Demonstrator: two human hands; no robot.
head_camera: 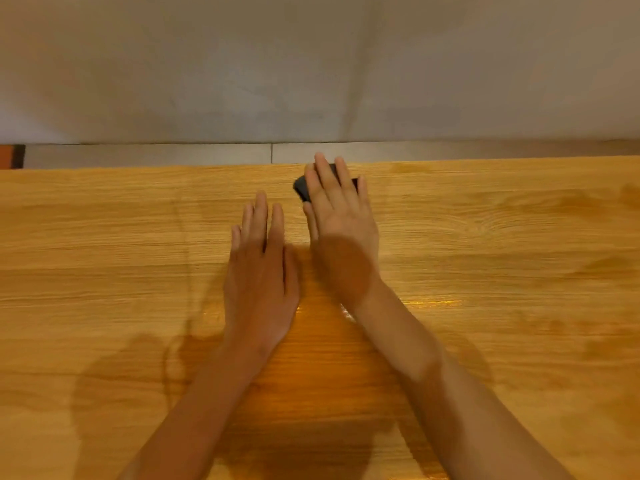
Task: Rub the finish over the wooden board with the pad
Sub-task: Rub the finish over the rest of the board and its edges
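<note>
A wide wooden board (pixel 485 237) fills the lower two thirds of the head view, its grain running left to right. My right hand (pixel 341 216) lies flat on a dark pad (pixel 302 189) close to the board's far edge, fingers stretched over it so only the pad's left end and a right corner show. My left hand (pixel 261 271) rests palm down on the bare wood just left of it, fingers together, holding nothing. A darker, glossy wet patch of finish (pixel 322 368) spreads between my forearms.
Beyond the board's far edge runs a pale tiled strip (pixel 173 154), then a grey wall (pixel 311 64). A small orange and dark object (pixel 12 156) sits at the far left edge. Faint darker stains (pixel 602 265) mark the board's right side.
</note>
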